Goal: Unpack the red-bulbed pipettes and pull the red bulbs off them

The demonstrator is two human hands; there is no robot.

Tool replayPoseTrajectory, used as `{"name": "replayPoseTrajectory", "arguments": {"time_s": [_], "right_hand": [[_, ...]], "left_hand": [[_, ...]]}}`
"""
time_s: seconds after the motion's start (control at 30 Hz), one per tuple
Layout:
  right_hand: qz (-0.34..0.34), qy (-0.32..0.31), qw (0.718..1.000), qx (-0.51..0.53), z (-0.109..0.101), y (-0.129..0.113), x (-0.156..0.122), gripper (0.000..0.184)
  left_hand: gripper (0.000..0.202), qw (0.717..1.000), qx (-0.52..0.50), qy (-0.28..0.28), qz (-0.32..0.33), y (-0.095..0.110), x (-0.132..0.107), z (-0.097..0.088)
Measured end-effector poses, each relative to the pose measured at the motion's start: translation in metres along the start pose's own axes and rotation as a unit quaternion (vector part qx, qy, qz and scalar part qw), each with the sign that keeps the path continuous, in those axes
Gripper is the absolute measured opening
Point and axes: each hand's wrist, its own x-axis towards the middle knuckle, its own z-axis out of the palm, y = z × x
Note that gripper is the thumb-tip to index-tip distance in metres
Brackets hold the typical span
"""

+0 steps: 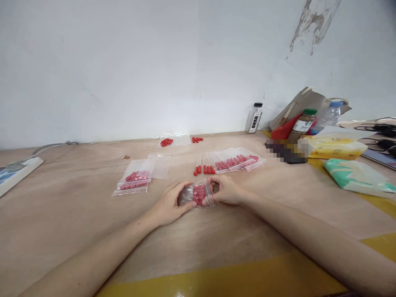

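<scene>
A small clear zip bag holding red-bulbed droppers lies between my two hands on the brown table. My left hand grips its left end with curled fingers. My right hand pinches its right end by the red zip strip. Just beyond, three loose droppers with red bulbs lie on the table. A row of droppers on clear bags spreads to the right of them. Two filled bags are stacked to the left.
An empty clear bag lies by the stack. Red bulbs sit near the wall. At the right are a small bottle, a jar, a water bottle, a yellow pack and a green-white pack. A board lies at the left edge.
</scene>
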Motion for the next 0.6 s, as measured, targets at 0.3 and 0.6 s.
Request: {"name": "replayPoseTrajectory", "arguments": {"time_s": [0.3,0.6], "right_hand": [[-0.097,-0.065,0.985,0.126,0.011,-0.018,-0.001,0.026],[-0.123,-0.021,0.992,-0.022,-0.007,-0.017,-0.003,0.024]], "left_hand": [[0.042,1.0,-0.022,0.006,0.002,0.001,0.002,0.0],[0.042,1.0,-0.02,0.001,-0.006,-0.002,0.003,0.001]]}}
